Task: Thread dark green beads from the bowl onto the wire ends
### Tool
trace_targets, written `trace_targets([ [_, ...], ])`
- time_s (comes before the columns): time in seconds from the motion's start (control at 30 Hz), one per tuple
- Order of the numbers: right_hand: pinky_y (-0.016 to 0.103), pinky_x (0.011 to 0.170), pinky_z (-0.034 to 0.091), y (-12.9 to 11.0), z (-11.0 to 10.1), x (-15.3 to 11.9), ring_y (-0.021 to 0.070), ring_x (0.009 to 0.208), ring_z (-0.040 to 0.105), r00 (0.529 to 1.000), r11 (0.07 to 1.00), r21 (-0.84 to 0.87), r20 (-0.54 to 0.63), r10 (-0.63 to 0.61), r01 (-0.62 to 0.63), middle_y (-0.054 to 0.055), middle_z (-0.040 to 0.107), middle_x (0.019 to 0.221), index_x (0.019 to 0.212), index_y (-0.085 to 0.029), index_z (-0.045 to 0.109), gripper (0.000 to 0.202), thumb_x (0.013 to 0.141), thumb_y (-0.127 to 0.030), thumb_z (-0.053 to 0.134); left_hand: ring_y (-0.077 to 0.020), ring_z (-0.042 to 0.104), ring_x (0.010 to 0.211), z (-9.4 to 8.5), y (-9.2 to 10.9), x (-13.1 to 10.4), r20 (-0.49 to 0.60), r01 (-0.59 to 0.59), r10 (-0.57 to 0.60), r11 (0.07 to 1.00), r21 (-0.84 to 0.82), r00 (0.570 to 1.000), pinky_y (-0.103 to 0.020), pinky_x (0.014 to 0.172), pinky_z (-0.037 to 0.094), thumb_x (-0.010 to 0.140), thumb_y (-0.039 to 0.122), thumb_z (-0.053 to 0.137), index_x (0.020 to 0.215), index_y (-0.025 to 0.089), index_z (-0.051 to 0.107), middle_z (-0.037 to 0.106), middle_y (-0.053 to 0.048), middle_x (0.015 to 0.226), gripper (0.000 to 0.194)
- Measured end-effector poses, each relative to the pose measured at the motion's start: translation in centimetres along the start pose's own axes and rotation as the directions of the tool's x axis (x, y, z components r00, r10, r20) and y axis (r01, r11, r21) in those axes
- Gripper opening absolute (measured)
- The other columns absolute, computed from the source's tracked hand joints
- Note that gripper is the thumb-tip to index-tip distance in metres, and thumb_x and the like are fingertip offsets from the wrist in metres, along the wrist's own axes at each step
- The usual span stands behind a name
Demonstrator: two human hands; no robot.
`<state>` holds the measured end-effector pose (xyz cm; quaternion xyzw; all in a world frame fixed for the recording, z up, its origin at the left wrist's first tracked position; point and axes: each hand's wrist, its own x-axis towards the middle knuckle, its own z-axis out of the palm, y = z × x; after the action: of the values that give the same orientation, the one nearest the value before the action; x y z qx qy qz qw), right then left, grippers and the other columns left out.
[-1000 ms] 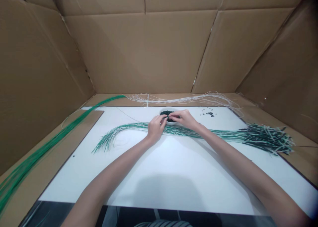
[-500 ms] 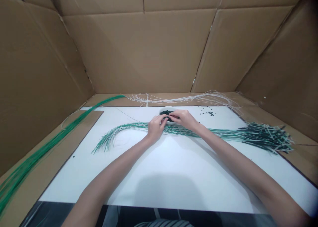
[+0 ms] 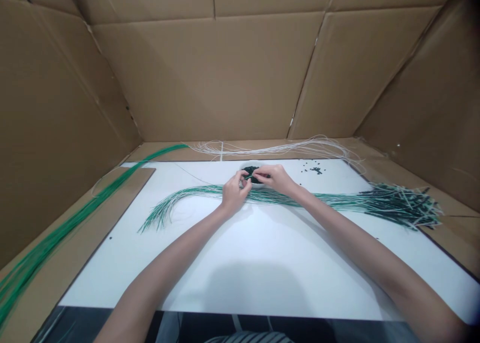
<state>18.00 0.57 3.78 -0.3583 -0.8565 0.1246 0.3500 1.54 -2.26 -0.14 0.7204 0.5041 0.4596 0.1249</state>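
Observation:
A white bowl (image 3: pixel 258 185) of small dark beads (image 3: pixel 250 170) stands near the back middle of the white board. My left hand (image 3: pixel 235 189) is at its left front edge, thumb and fingers closed on something thin that I cannot make out clearly. From the right, my right hand (image 3: pixel 273 177) reaches over the bowl, its fingertips pinched near the left ones; what they hold is too small to name. Under both hands runs a long bundle of green and white strands (image 3: pixel 330 202), its right end thick with dark pieces (image 3: pixel 401 205).
Loose dark beads (image 3: pixel 316 170) lie at the board's back right. A green strand bundle (image 3: pixel 75 218) stretches along the left side, with thin white strands (image 3: pixel 285 147) behind the board. Cardboard walls (image 3: pixel 210 78) enclose the back and sides.
My fingertips have moved slightly apart above the bowl, and the left fingers have lifted a little from the thumb. More of the beads shows between the hands.

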Motion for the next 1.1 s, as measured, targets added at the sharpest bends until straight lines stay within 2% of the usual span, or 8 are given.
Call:
trace_targets([
  [0.23, 0.03, 0.074, 0.046, 1.2, 0.1, 0.0, 0.0171, 0.078, 0.059, 0.988, 0.973, 0.194, -0.07, 0.138, -0.122, 0.005, 0.063, 0.084, 0.092, -0.021, 0.069, 0.024, 0.076, -0.032, 0.055, -0.0099, 0.051, 0.064, 0.2, -0.4, 0.1, -0.076, -0.047, 0.048, 0.999, 0.022, 0.996, -0.02, 0.063, 0.037, 0.085, 0.029, 0.043, 0.088, 0.019, 0.057, 0.059, 0.001, 0.073, 0.018],
  [0.37, 0.032, 0.078, 0.047, 2.0, 0.4, -0.1, 0.0179, 0.082, 0.06, 0.982, 0.932, 0.315, -0.004, 0.19, -0.179, 0.006, 0.064, 0.088, 0.094, -0.019, 0.069, 0.026, 0.075, -0.03, 0.055, -0.0097, 0.051, 0.065, 0.2, -0.3, 0.1, -0.075, -0.056, 0.058, 0.998, 0.024, 0.996, -0.02, 0.063, 0.037, 0.085, 0.028, 0.044, 0.087, 0.018, 0.057, 0.059, 0.001, 0.073, 0.017],
  [0.5, 0.033, 0.082, 0.046, 1.8, 0.4, -0.1, 0.0188, 0.085, 0.06, 0.979, 0.909, 0.368, 0.022, 0.202, -0.196, 0.006, 0.067, 0.091, 0.094, -0.018, 0.069, 0.026, 0.072, -0.029, 0.059, -0.0096, 0.051, 0.065, 0.1, -0.2, 0.1, -0.06, -0.051, 0.053, 0.998, 0.037, 0.997, -0.02, 0.063, 0.037, 0.085, 0.029, 0.044, 0.088, 0.019, 0.057, 0.059, 0.001, 0.074, 0.017],
  [0.73, 0.036, 0.076, 0.05, 1.3, 0.4, -0.3, 0.0185, 0.071, 0.064, 0.948, 0.82, 0.48, 0.096, 0.305, -0.312, 0.006, 0.07, 0.079, 0.093, -0.016, 0.068, 0.032, 0.067, -0.033, 0.063, -0.01, 0.051, 0.066, 0.2, -0.3, 0.1, -0.054, -0.061, 0.063, 0.997, 0.041, 0.997, -0.02, 0.064, 0.037, 0.086, 0.029, 0.042, 0.089, 0.018, 0.057, 0.059, 0.0, 0.074, 0.018],
  [0.93, 0.035, 0.075, 0.049, 0.8, 0.3, -0.3, 0.0186, 0.072, 0.065, 0.93, 0.719, 0.61, 0.085, 0.358, -0.332, 0.006, 0.069, 0.073, 0.08, -0.014, 0.063, 0.027, 0.062, -0.032, 0.067, -0.0099, 0.052, 0.067, 0.3, -0.3, 0.1, -0.073, -0.096, 0.097, 0.995, 0.025, 0.993, -0.02, 0.064, 0.038, 0.086, 0.031, 0.042, 0.088, 0.019, 0.057, 0.06, 0.0, 0.075, 0.019],
  [1.1, 0.035, 0.076, 0.048, 0.9, 0.2, -0.3, 0.018, 0.07, 0.064, 0.94, 0.742, 0.594, 0.079, 0.331, -0.311, 0.005, 0.068, 0.071, 0.075, -0.014, 0.065, 0.024, 0.062, -0.034, 0.066, -0.0099, 0.051, 0.066, 0.3, -0.3, 0.0, -0.085, -0.118, 0.119, 0.993, 0.014, 0.989, -0.02, 0.064, 0.038, 0.086, 0.031, 0.041, 0.088, 0.019, 0.057, 0.06, 0.0, 0.075, 0.02],
])
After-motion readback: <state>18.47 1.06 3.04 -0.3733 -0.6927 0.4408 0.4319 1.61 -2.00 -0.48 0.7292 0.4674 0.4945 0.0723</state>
